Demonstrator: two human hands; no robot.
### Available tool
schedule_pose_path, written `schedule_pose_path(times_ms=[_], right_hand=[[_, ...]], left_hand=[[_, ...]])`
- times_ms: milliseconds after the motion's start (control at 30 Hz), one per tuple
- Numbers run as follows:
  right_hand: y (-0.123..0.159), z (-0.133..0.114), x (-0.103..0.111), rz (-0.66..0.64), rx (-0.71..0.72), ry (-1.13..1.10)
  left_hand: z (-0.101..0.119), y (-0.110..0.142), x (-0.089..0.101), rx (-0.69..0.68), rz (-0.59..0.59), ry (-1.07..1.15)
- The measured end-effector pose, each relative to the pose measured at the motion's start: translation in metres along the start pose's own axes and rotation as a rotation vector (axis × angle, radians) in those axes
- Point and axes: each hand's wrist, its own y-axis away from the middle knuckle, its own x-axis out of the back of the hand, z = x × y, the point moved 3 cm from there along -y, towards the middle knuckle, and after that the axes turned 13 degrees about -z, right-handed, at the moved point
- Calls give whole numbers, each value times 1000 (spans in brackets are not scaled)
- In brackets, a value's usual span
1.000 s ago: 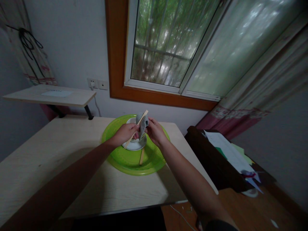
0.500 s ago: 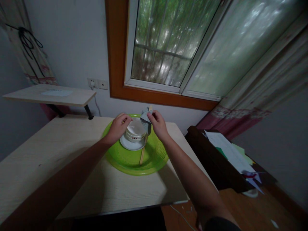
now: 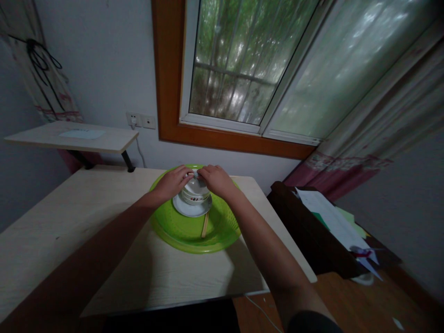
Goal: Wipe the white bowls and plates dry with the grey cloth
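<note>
My left hand (image 3: 173, 182) is closed above the left side of the bowls, its fingertips pinching a thin pale end that looks like a chopstick (image 3: 190, 174). Close beside it, my right hand (image 3: 218, 181) is closed, palm down, over the bowls' right side. A bit of grey cloth (image 3: 200, 177) shows at its fingertips; most of the cloth is hidden. Beneath both hands, stacked white bowls (image 3: 194, 198) sit on a white plate (image 3: 189, 210) inside a green plastic basin (image 3: 197, 247). Wooden chopsticks (image 3: 204, 226) lean in the basin, right of the plate.
The basin stands on a pale wooden table (image 3: 121, 263). A raised shelf (image 3: 114, 143) is at the back left, below wall sockets (image 3: 140, 121). Behind is a window (image 3: 236, 74). Dark furniture with papers (image 3: 329, 217) stands to the right.
My right hand has turned palm down and moved left towards my left hand, and the grey cloth is now mostly hidden. My left hand has shifted slightly right.
</note>
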Motion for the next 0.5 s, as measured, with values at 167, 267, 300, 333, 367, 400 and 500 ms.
schedule_pose_path(times_ms=[167, 267, 300, 333, 367, 400, 500], right_hand=[[-6, -5, -8, 19, -60, 92], [-8, -5, -15, 38, -72, 107], [-8, -5, -17, 46, -69, 109], [-8, -5, -19, 53, -66, 110], [-8, -5, -20, 58, -63, 110], [-8, -4, -20, 61, -63, 110], [-6, 1, -21, 51, -97, 97]], left_hand=[[-10, -9, -3, 15, -14, -242], [-12, -11, -4, 10, -40, -275], [-13, -11, -4, 11, -41, -274], [-13, -11, -4, 17, -40, -271], [-14, -11, -5, 28, -39, -268], [-15, -10, -5, 41, -34, -262], [-22, -9, -5, 79, -9, -216]])
